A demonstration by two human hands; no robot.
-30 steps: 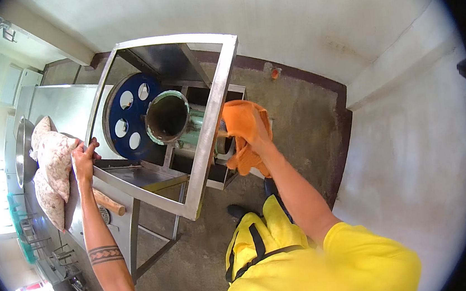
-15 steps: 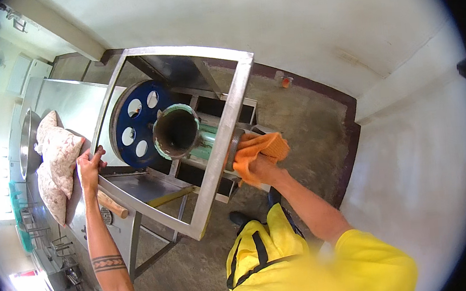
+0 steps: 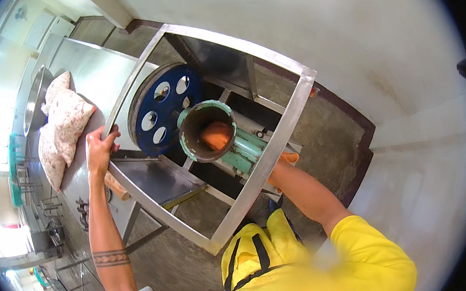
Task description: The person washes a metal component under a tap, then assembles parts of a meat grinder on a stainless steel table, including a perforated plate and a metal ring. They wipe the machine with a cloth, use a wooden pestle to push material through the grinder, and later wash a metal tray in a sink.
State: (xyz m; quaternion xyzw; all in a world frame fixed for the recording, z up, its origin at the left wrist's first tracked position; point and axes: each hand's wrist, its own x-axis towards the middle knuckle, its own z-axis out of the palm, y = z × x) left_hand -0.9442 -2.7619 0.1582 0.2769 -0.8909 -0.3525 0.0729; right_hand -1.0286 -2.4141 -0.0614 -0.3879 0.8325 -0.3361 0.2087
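My left hand (image 3: 99, 151) is closed around the left bar of a rectangular metal frame (image 3: 278, 152). Inside that frame is a green-painted cast-metal machine (image 3: 245, 151), its paint chipped at the round upper opening. Beyond the frame's near right bar, my right forearm (image 3: 304, 188) reaches into the machine's end, and my right hand is hidden there. An orange cloth (image 3: 216, 135) shows down inside the round opening, with another bit of it beside my wrist. Left of the opening stands a blue wheel (image 3: 155, 119) with round holes.
A stainless steel table (image 3: 88, 67) runs along the left, carrying filled plastic bags (image 3: 68, 119) and a large metal bowl (image 3: 38, 100). A wooden handle (image 3: 116, 186) lies near my left wrist. The pale wall (image 3: 339, 28) rises on the right.
My right hand has pushed the orange cloth into the machine, and orange now shows inside the round opening. My left hand keeps its grip on the frame. The view has shifted.
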